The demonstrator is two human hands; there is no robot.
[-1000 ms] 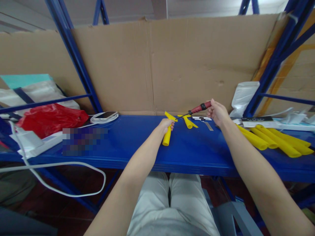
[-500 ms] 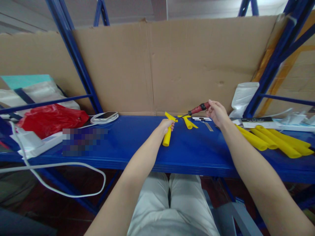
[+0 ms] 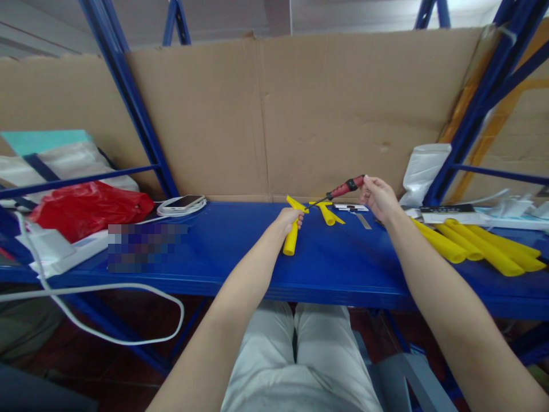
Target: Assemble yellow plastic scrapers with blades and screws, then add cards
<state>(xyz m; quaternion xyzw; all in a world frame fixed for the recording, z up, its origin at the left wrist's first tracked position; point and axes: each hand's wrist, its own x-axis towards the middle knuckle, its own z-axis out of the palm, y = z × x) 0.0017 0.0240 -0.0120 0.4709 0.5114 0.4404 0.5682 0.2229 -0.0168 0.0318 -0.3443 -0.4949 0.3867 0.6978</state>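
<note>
My left hand [image 3: 292, 218] is closed round a yellow plastic piece with a tube-like lower end [image 3: 290, 243] and spread arms at its top. In my right hand [image 3: 377, 195], the fingertips pinch the end of a red and black screwdriver [image 3: 346, 187]. Its thin dark shaft slants down to the left and meets the top of the yellow piece by my left fingers; the tip itself is hidden there. Just behind, another yellow piece [image 3: 328, 216] with branching arms lies on the blue table [image 3: 240, 246]. Near it rests a small flat metal strip [image 3: 363, 221].
Several yellow tubes [image 3: 484, 246] lie at the right beside a white power strip [image 3: 514, 218]. A phone [image 3: 189, 201] rests on a coiled white cable [image 3: 174, 210] at back left. Further left are a red plastic bag [image 3: 92, 209] and a cardboard wall [image 3: 334, 114] behind.
Almost nothing differs. The screwdriver and both hands stay in nearly the same place, with only a very slight shift.
</note>
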